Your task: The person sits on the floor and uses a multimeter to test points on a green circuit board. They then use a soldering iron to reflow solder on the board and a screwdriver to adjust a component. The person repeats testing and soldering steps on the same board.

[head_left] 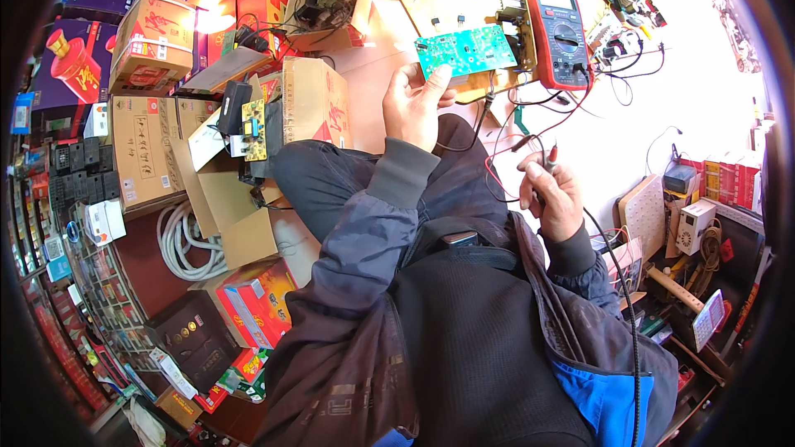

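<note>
My left hand grips the near left corner of a green circuit board, thumb on top. The board is held out flat over the workbench, its solder side facing up. Right of my lap, my right hand is closed round a slim pen-shaped probe with a reddish end. Thin red and black leads loop beside these fingers, and a thick black cord runs down past my right sleeve. A red and grey multimeter with a round dial lies just right of the board.
Left of my knee stand cardboard boxes and an open carton, with a yellow circuit board above it. A coiled grey hose lies beside it. Another open box holds cables. Tools and a white box crowd the right.
</note>
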Demonstrator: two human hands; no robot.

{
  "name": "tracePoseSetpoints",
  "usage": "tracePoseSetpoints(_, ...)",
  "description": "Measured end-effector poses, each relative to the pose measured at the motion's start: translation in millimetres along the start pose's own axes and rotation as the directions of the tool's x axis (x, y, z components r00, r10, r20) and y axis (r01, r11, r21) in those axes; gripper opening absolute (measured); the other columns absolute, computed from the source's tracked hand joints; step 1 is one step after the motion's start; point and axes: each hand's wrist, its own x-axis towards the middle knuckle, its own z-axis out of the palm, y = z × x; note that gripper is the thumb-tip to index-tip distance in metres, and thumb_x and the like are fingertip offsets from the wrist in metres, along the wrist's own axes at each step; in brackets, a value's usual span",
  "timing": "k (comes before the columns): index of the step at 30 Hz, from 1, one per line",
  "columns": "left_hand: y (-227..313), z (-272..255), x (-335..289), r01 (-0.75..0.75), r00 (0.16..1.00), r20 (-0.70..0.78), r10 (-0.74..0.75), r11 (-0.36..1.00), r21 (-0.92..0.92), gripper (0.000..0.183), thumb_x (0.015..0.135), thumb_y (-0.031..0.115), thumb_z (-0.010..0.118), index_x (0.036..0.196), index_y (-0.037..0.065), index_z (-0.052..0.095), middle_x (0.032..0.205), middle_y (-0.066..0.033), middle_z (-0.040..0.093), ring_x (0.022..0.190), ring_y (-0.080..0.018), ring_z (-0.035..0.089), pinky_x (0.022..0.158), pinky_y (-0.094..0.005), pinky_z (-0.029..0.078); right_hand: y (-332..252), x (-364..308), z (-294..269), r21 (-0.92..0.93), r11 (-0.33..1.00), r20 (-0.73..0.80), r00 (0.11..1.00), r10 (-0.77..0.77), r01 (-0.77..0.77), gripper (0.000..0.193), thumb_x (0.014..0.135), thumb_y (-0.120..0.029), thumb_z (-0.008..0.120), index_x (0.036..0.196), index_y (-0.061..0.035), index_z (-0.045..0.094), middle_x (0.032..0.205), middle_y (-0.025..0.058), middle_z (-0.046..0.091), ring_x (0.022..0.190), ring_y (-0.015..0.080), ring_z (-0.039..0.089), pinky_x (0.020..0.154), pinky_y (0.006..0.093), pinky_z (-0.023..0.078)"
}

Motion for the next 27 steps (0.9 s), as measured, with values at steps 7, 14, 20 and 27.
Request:
tracePoseSetpoints(7, 14, -16, -7, -0.002, 1.0, -0.003, 0.002, 1.0, -0.007, 0.04, 0.103, 0.028, 0.068, 0.126, -0.003, 0.059, 0.099, -0.0086, 0.07, 0.081, -0.0131, 0.069, 0.068, -0.0255, 0.054, -20, -12, 12, -0.088, 0.996, 0.129, 0.992, 0.0, 0.012, 0.016, 0.099, -0.016, 0.066, 0.096, -0.001, 0.065, 0.073, 0.0002, 0.06, 0.06, 0.0072, 0.054, 0.055, 0.0234, 0.041)
tracePoseSetpoints(14, 54, -27, -100, -0.516, 0.84, 0.486, 0.242, 0.634, 0.576, 0.047, 0.084, -0.005, 0.073, 0.129, 0.007, 0.069, 0.118, -0.0089, 0.057, 0.087, -0.0134, 0.061, 0.079, -0.0285, 0.053, -53, -19, 20, -0.283, 0.95, 0.451, 0.892, 0.012, 0.13, 0.012, 0.09, -0.01, 0.062, 0.095, 0.0007, 0.067, 0.083, 0.0039, 0.068, 0.066, 0.0097, 0.06, 0.063, 0.0267, 0.049)
tracePoseSetpoints(20, 31, -22, -109, -0.486, 0.816, 0.544, 0.194, 0.74, 0.465, 0.028, 0.09, 0.002, 0.076, 0.118, 0.002, 0.073, 0.112, -0.0117, 0.063, 0.095, -0.0229, 0.066, 0.084, -0.0322, 0.055, -69, -18, 38, -0.251, 0.927, 0.673, 0.738, -0.038, 0.277, 0.014, 0.091, -0.011, 0.066, 0.1, -0.0013, 0.07, 0.084, 0.008, 0.071, 0.074, 0.0155, 0.066, 0.07, 0.0305, 0.053)
tracePoseSetpoints(27, 48, -41, -96, -0.324, 0.934, 0.202, 0.293, 0.936, 0.14, 0.036, 0.105, 0.026, 0.063, 0.121, -0.006, 0.065, 0.117, -0.0176, 0.067, 0.098, -0.0289, 0.072, 0.087, -0.0367, 0.062, -75, -7, 37, -0.243, 0.945, 0.128, 0.973, -0.194, 0.221, 0.063, 0.095, -0.029, 0.054, 0.148, 0.0033, 0.049, 0.108, 0.0108, 0.066, 0.074, 0.0089, 0.055, 0.068, 0.0221, 0.042)
